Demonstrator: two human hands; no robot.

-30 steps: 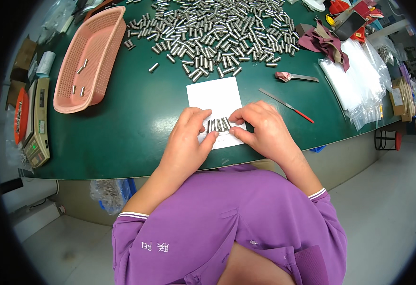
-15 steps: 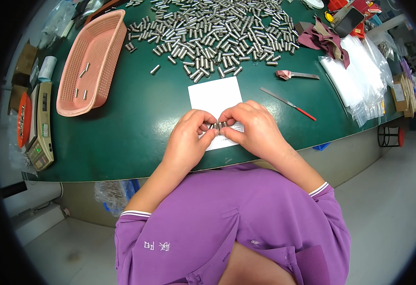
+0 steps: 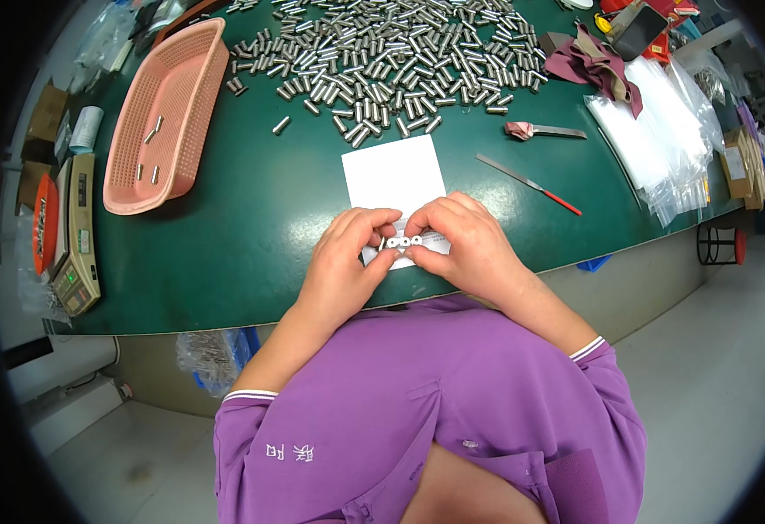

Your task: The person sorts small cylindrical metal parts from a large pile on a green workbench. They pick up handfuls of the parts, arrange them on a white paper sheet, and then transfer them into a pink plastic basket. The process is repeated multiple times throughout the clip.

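Note:
Between my fingertips, a short row of small metal cylinders is pinched, their round ends with dark centres facing up. My left hand grips the row from the left and my right hand from the right, thumbs and fingers closed on it. Beneath the hands lies a white sheet of paper, partly covered by them. Beyond the sheet spreads a large heap of the same cylinders, with a single cylinder lying apart on its left side.
A pink perforated basket with several cylinders stands on the green table. Left of it is a scale. To the right lie a red-handled file, a wrapped metal tool, plastic bags and a maroon cloth.
The held cylinders have been turned, from showing their sides to showing their round ends. Both hands stay nearly in place.

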